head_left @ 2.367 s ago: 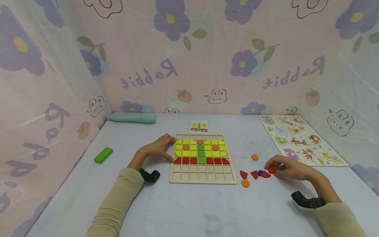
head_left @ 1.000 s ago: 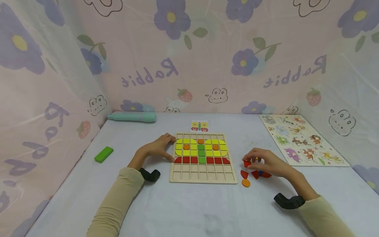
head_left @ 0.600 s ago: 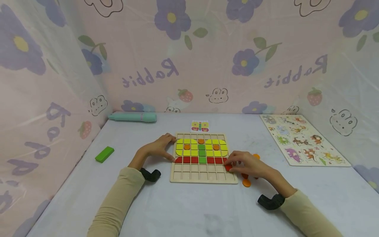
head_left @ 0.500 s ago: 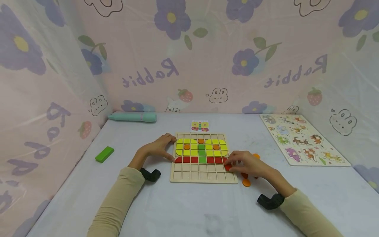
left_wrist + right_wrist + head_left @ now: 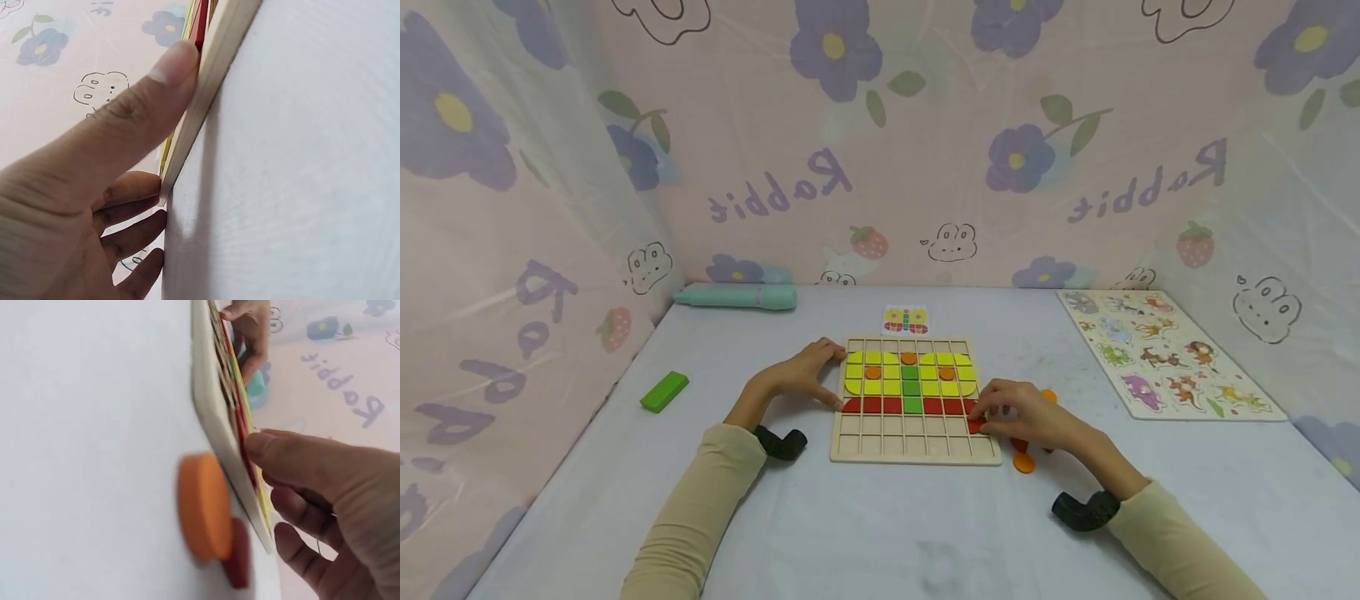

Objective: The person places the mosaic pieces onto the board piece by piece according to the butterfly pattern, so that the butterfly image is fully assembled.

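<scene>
A wooden grid board (image 5: 917,457) lies mid-table, filled with yellow, green, orange and red pieces in its upper rows. My right hand (image 5: 1028,414) pinches a small red piece (image 5: 976,426) at the right-end cell just below the red row. In the right wrist view the thumb (image 5: 294,459) hides most of that piece. My left hand (image 5: 797,372) steadies the board's left edge. Its thumb (image 5: 147,97) and spread fingers touch the rim in the left wrist view.
Orange discs (image 5: 1024,463) and a red piece (image 5: 1019,444) lie beside the board, partly behind my right hand. A butterfly pattern card (image 5: 906,320) stands beyond it. Also around are a green block (image 5: 664,392), a teal tube (image 5: 735,297) and an animal puzzle board (image 5: 1172,354).
My right hand has lifted a red piece from the loose ones on the right and carried it left onto the board. Over the last half second it has barely moved. My left hand has stayed put.
</scene>
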Tool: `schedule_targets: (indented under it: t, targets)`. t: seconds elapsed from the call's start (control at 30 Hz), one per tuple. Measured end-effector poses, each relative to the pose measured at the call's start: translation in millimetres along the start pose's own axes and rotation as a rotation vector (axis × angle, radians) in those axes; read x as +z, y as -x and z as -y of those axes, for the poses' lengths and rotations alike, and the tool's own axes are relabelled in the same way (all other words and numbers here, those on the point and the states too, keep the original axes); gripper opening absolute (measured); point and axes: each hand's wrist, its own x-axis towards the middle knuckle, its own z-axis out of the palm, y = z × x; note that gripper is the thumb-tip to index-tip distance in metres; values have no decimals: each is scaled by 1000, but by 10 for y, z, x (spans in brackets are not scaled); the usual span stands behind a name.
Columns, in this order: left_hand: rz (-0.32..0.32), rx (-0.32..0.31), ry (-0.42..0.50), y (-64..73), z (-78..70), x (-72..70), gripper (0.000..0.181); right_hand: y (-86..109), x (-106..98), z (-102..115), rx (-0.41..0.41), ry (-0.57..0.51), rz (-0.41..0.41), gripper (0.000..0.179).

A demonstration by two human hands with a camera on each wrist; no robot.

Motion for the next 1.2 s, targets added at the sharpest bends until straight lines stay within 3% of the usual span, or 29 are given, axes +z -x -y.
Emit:
schedule_targets:
  t: [0.13,0.27,0.47,0.63,0.83,1.0,1.2]
  targets:
    - [0,-2,3,-3,0,3,83,73,-150,-96,3,23,-89,21]
    - [-3,-7,-3,1,-3,0,83,189,-336,-243,53,127,-170,23]
    - [1,-10,-6,-1,9,3,83,371,-495,-399,222,131,-84,27]
    - [6,-14,-18,-4,24,9,83,424,-512,-450,274,111,-24,27]
    - [5,-15,0,4,-1,4,83,402,-455,-465,306,144,-41,20]
    - [7,-11,1,9,-16,3,84,245,-306,-331,256,116,-75,20]
    - [1,-15,0,9,-14,-6,84,3,-70,-40,82,48,-56,19]
